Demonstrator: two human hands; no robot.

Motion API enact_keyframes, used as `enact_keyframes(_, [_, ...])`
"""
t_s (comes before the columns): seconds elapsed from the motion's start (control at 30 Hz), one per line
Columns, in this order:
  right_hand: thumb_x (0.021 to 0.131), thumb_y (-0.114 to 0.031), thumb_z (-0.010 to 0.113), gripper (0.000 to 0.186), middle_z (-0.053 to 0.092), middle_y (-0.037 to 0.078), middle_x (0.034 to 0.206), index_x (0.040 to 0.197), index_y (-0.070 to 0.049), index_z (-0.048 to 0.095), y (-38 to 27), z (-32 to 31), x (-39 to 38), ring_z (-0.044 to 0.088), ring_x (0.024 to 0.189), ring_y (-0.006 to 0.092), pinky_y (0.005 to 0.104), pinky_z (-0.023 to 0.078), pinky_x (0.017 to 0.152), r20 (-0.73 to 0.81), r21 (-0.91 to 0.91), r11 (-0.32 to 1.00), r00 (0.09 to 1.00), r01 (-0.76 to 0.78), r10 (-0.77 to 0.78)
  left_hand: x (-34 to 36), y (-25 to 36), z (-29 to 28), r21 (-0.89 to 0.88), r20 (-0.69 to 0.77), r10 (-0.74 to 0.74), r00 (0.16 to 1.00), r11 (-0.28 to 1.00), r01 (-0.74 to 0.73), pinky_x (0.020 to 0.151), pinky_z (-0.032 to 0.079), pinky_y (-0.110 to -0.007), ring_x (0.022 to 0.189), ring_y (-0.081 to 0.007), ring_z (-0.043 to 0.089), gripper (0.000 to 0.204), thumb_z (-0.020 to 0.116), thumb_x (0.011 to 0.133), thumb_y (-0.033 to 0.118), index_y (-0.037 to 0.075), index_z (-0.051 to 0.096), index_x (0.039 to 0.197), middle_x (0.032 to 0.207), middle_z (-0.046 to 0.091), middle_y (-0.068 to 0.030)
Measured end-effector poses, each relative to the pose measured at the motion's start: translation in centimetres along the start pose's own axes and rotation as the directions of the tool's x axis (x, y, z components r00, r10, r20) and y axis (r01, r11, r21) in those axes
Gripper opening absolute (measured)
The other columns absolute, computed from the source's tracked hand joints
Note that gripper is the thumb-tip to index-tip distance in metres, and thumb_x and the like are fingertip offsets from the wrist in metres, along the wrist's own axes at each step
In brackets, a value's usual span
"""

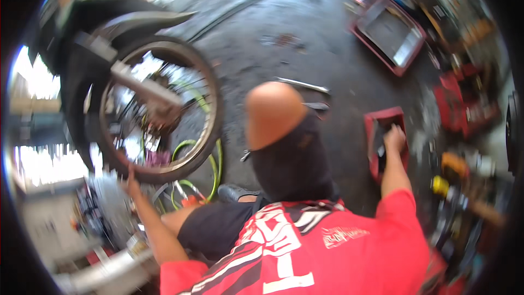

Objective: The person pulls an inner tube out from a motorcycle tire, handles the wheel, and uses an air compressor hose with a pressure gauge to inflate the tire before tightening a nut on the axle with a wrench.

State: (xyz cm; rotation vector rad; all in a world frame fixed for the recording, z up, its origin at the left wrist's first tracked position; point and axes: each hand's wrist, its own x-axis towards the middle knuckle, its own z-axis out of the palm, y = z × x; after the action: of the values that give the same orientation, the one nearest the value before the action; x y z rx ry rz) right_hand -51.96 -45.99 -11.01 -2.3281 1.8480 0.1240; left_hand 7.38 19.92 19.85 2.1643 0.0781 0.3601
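Note:
At the left stands a motorcycle wheel with a dark tyre, spokes and a rusty hub, mounted in a fork below a dark fender. My left hand is at the tyre's lower edge, a finger stretched up against the rubber. It looks open, though blur softens it. On the right, my right hand reaches down into a small red tray with dark contents. Its fingers are curled together, and what they hold, if anything, is hidden. Ahead of my bent knee lies a wrench, with another metal tool beside it.
A yellow-green hose loops beneath the wheel. Farther right sits a larger red-rimmed tray. Red cases and blurred tools, including a yellow-ended one, crowd the right side. A small metal piece lies left of my knee.

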Motion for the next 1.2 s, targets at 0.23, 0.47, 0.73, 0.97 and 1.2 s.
enact_keyframes(0.23, [0.088, -0.01, 0.071, 0.028, 0.067, 0.012, 0.102, 0.113, 0.0, 0.063, -0.1, -0.9, 4.7, 0.065, 0.091, 0.0255, 0.0366, 0.052, 0.082, -0.515, 0.698, 0.685, 0.81, 0.207, 0.28, -4.5, 3.5, 0.5, -0.25, -0.086, 0.026, 0.996, 0.967, -0.047, 0.102, 0.046, -0.039, 0.119, -0.0305, 0.058, 0.101, 0.09, 0.07, 0.041, -0.007, 0.038, 0.143, 0.135, 0.055, -0.0215])
enact_keyframes(0.47, [0.097, -0.007, 0.061, 0.03, 0.067, 0.01, 0.109, 0.125, 0.004, 0.059, -33.4, -32.2, -6.0, 0.066, 0.091, 0.0185, 0.0296, 0.054, 0.081, -0.709, 0.646, 0.045, 0.621, 0.762, -0.334, -4.2, 3.1, 1.0, -0.114, -0.145, -0.081, 0.986, 0.991, 0.065, 0.102, 0.042, -0.04, 0.118, -0.0325, 0.059, 0.098, 0.087, 0.066, 0.053, -0.005, 0.047, 0.135, 0.126, 0.06, -0.0232])
enact_keyframes(0.73, [0.089, 0.001, 0.068, 0.029, 0.071, 0.012, 0.098, 0.117, 0.0, 0.059, -59.0, -11.3, -27.3, 0.068, 0.087, 0.0166, 0.0309, 0.058, 0.075, 0.103, 0.994, 0.077, 0.474, -0.074, -0.875, -4.2, 4.6, 1.6, 0.118, -0.144, -0.062, 0.988, 0.99, 0.08, 0.102, 0.042, -0.044, 0.121, -0.0408, 0.056, 0.097, 0.08, 0.073, 0.058, -0.004, 0.042, 0.137, 0.131, 0.056, -0.0271])
enact_keyframes(0.97, [0.088, 0.0, 0.07, 0.023, 0.072, 0.009, 0.096, 0.11, 0.001, 0.062, -62.0, -2.3, -32.2, 0.069, 0.083, 0.013, 0.0271, 0.057, 0.075, -0.012, 0.999, 0.01, 0.57, 0.036, -0.822, -4.5, 4.0, 0.3, 0.121, -0.145, 0.037, 0.989, 0.993, -0.019, 0.105, 0.041, -0.047, 0.124, -0.043, 0.052, 0.092, 0.076, 0.079, 0.054, -0.005, 0.038, 0.139, 0.133, 0.051, -0.0282])
enact_keyframes(1.2, [0.089, 0.0, 0.069, 0.021, 0.071, 0.009, 0.095, 0.109, 0.002, 0.061, -62.6, -1.8, -31.8, 0.068, 0.083, 0.0132, 0.0288, 0.059, 0.076, -0.097, 0.965, 0.044, 0.51, 0.257, -0.854, -4.5, 3.0, 1.0, 0.102, -0.197, 0.164, 0.967, 0.984, -0.146, 0.097, 0.045, -0.051, 0.112, -0.0457, 0.056, 0.088, 0.078, 0.079, 0.049, -0.004, 0.038, 0.137, 0.121, 0.055, -0.0283])
